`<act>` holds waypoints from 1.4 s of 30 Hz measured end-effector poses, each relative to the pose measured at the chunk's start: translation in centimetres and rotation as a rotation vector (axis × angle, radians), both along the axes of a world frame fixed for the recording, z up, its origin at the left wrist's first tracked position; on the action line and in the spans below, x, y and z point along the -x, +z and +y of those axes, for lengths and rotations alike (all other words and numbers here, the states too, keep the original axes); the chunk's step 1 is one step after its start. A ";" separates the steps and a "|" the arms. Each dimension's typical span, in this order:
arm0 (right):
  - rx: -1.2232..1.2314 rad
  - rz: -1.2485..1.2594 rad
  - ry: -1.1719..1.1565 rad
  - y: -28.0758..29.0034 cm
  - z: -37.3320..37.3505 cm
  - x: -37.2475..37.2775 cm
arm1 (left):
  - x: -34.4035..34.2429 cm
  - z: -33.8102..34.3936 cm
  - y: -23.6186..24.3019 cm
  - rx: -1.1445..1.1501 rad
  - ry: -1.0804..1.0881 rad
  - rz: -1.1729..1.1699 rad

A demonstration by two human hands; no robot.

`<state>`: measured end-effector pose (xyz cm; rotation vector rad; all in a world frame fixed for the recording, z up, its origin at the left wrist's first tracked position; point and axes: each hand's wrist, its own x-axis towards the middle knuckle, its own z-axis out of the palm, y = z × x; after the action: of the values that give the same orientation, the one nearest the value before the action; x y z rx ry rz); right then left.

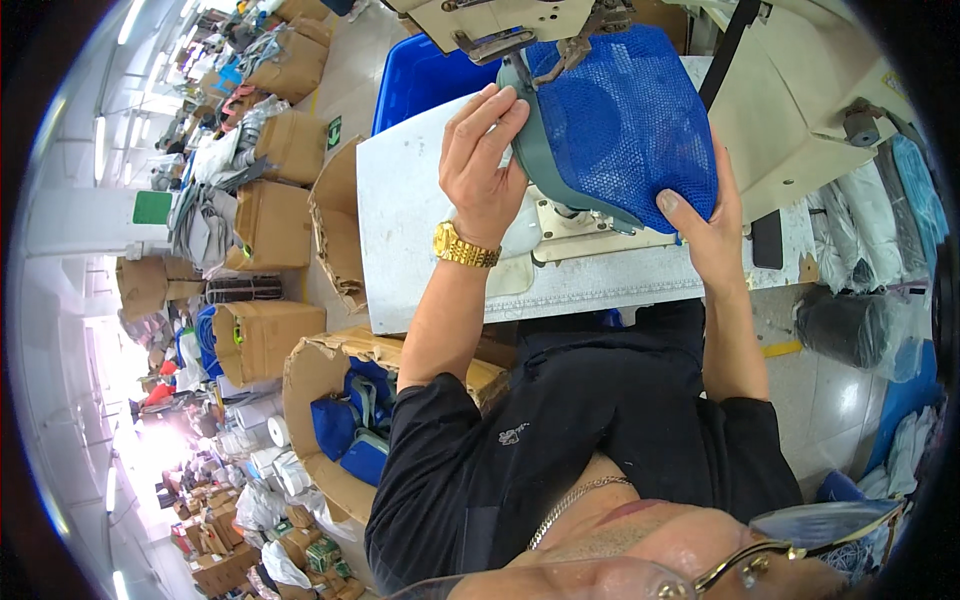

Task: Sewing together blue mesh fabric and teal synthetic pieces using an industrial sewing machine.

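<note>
A blue mesh cap (630,120) with a grey-green brim (548,150) is held up between both of my hands, in front of the sewing machine (790,120). My left hand (483,160) is closed on the brim side, its fingers bent along the outer edge. On the opposite side, my right hand (708,225) grips the mesh crown, thumb on the near face and fingers mostly hidden behind. The crown's far edge lies under the machine's head (520,25), near the presser foot parts (565,60). Whether the needle is in the cloth cannot be seen.
The white work table (410,210) has a ruler strip along its near edge. A dark flat phone-like object (767,240) lies at right. Beyond the table stands a blue bin (408,80). At left, an open carton (310,385) holds several blue caps. Plastic-wrapped bundles (860,225) are at right.
</note>
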<state>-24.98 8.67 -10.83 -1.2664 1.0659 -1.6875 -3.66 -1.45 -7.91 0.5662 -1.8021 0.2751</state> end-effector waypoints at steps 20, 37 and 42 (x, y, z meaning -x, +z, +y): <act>0.096 0.024 -0.024 1.7 -2.1 -0.3 | -0.1 -0.1 -0.4 -0.015 -0.014 0.013; 0.219 0.240 -0.061 2.7 -3.2 -0.2 | 0.0 -0.5 -0.3 -0.003 -0.025 0.022; 0.194 0.237 -0.029 2.8 -3.8 0.1 | 0.1 -0.4 -0.2 -0.007 -0.029 0.031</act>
<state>-25.06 4.90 -8.00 -1.6140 1.0799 -1.7272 -3.78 -1.83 -8.10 0.5462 -1.7808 0.2388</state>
